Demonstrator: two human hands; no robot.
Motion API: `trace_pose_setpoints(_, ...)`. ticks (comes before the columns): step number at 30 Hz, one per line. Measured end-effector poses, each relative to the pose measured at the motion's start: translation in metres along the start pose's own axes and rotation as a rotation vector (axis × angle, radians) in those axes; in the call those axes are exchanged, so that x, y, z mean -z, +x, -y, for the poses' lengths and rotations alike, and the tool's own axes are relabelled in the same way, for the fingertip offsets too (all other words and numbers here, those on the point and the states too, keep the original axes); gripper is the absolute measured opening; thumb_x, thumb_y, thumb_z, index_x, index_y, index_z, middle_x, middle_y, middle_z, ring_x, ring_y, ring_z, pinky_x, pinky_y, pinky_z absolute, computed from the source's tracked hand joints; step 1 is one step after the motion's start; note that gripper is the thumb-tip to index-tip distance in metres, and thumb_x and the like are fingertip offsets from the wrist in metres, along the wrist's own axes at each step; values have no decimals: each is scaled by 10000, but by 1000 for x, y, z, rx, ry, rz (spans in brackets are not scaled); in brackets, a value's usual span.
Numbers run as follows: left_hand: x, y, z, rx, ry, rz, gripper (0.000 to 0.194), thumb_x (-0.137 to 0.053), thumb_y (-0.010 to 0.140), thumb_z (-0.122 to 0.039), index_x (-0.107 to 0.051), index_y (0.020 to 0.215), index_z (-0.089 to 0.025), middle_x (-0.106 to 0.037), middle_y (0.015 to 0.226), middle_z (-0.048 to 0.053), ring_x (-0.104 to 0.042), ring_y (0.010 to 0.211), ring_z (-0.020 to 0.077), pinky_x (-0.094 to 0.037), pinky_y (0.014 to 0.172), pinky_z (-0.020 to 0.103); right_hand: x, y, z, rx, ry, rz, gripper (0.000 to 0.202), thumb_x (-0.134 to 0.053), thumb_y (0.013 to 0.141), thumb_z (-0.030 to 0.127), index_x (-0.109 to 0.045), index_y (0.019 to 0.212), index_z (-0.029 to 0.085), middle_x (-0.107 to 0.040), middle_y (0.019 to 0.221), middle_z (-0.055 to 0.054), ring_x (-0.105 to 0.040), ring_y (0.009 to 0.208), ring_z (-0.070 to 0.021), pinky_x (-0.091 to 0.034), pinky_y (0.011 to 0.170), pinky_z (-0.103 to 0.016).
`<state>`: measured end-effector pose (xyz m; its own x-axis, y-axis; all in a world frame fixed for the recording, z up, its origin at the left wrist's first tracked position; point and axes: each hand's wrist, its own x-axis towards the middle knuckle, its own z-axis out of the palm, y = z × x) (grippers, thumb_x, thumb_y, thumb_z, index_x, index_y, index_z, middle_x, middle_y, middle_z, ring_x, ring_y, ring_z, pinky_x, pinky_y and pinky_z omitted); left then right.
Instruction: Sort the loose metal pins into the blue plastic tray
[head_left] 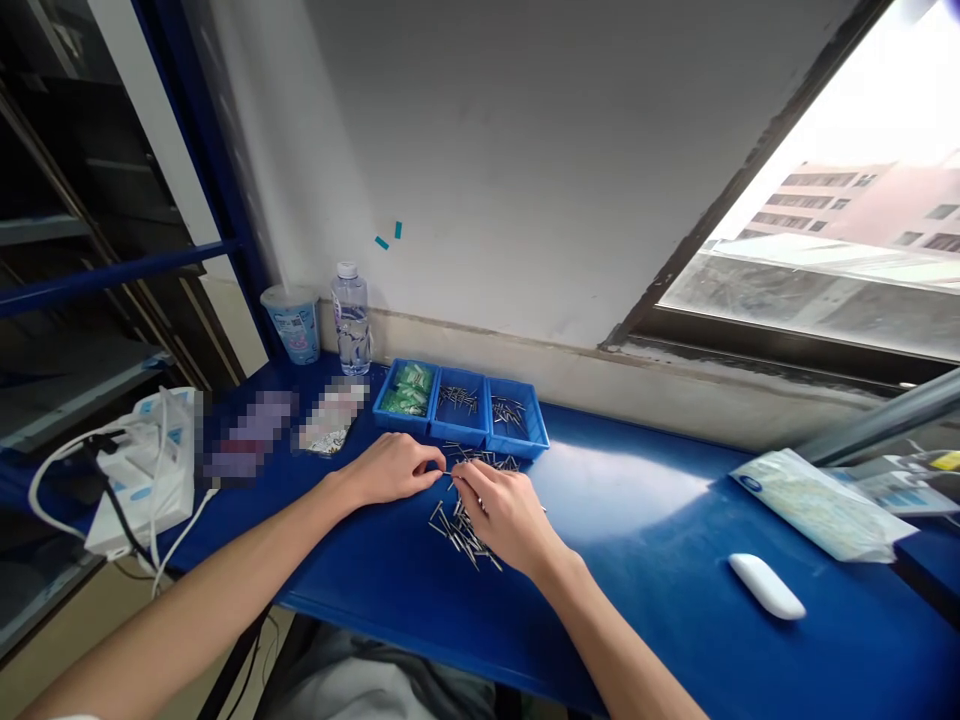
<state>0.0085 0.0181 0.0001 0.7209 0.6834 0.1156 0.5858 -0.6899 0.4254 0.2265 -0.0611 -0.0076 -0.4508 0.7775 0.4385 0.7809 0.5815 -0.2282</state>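
My left hand [395, 467] and my right hand [499, 505] meet above the blue table, thumbs and fingers pinched together. Between their fingertips is a small, thin metal fastener [448, 473], mostly covered by the fingers, so its exact kind is unclear. Under and in front of my right hand lies a loose pile of nail-like metal fasteners [459, 535]. More of these lie in a second pile [487, 460] just beyond the fingers, close to a blue three-compartment tray [487, 445]. The left compartment holds green pieces [411, 388]; the middle and right ones hold metal fasteners.
A water bottle [351, 325] and a patterned tub [295, 325] stand by the wall. Left on the table [600, 600] are a white power strip with cables [154, 470] and a blurred packet [330, 425]. To the right lie a white mouse-like object [766, 586] and a plastic packet [821, 505].
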Motion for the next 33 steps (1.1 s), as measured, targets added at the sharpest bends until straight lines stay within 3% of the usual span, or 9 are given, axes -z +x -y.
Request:
trace_pose_setpoints(16,-1,-2,0,-10,-25,-41,76,-612,876,-200,-687,880,-214,-649,624,-37,-598,566,144,-322,571,253,-3,3,-5,-111,4,68,245,-430,1094,202,-670,1049,213,-744,910,-18,-685,706,-155,-347,582,-268)
trace_pose_setpoints(27,3,-4,-2,-61,-67,-90,76,-594,915,-208,-662,948,-214,-619,624,-55,-579,558,128,-353,597,236,-3,4,-5,-191,-30,117,171,-498,1085,246,-631,1189,214,-786,1037,-40,-741,769,-188,-413,607,-263)
trace_pose_setpoints(33,3,-5,-3,-82,-73,-114,75,-593,927,-207,-656,968,-214,-629,636,-57,-575,556,123,-362,602,237,-4,5,-5,-175,-10,97,166,-509,1090,260,-660,1141,212,-782,1021,-45,-742,783,-184,-434,622,-257)
